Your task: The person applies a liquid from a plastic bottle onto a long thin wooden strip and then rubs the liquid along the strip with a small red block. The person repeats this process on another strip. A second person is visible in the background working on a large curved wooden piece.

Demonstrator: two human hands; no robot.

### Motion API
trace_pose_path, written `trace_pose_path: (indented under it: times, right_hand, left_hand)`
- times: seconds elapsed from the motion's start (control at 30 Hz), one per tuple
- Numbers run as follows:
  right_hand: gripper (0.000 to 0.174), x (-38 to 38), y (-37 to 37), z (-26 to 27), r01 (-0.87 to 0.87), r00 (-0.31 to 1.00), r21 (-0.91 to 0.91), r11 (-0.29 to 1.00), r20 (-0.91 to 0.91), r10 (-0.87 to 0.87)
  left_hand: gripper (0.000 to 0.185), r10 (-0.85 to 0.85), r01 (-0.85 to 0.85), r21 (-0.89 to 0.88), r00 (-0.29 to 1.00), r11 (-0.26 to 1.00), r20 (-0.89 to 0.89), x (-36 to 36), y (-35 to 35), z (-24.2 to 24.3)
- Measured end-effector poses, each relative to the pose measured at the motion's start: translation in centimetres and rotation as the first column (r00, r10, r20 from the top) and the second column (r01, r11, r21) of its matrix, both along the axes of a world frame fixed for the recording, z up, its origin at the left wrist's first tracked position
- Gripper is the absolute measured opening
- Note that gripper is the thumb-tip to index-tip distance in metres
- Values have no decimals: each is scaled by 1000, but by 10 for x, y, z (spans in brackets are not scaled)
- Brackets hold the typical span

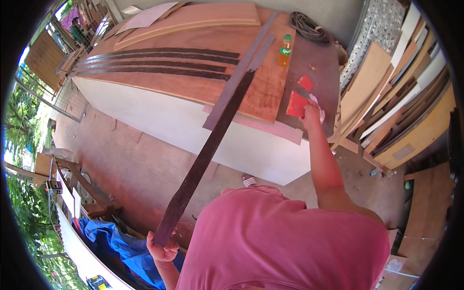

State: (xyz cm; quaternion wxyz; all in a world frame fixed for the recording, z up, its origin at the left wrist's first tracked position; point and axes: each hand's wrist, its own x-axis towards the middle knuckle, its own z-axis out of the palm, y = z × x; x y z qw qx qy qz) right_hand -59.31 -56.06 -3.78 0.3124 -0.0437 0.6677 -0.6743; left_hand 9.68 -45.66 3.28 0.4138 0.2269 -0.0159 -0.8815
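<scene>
My left hand [163, 250] grips the near end of a long dark-coated strip [204, 163]. The strip slants up and away, its far end lying over the plywood sheet [261, 98] on the bench. Close beside that end are bare grey strips [237, 83]. At the bench's right end, my right hand [311, 113] holds a flat red piece, apparently a spreader [298, 104]. A crumpled pale plastic piece [318, 105] shows by its fingers; whether it is held, I cannot tell. A smaller red piece [305, 82] lies just beyond.
Several glossy dark strips [174, 59] lie across the plywood. A Sprite bottle [285, 50] with amber liquid stands near a coiled hose or cable [310, 27]. Boards [402, 98] lean at right. A blue tarp [127, 246] lies at lower left. Someone [77, 30] is far off.
</scene>
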Motion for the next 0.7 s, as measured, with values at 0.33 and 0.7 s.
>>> trace_pose_path:
  times: [0.33,0.7]
  right_hand:
    - [43,-25,-31,-26,120,990,114,986,62,-128]
    - [52,-19,-81,-28,-80,988,152,985,-118,98]
  left_hand:
    - [70,35,-38,46,998,998,56,33,26,-2]
    - [60,92,-105,68,981,992,172,59,50,-2]
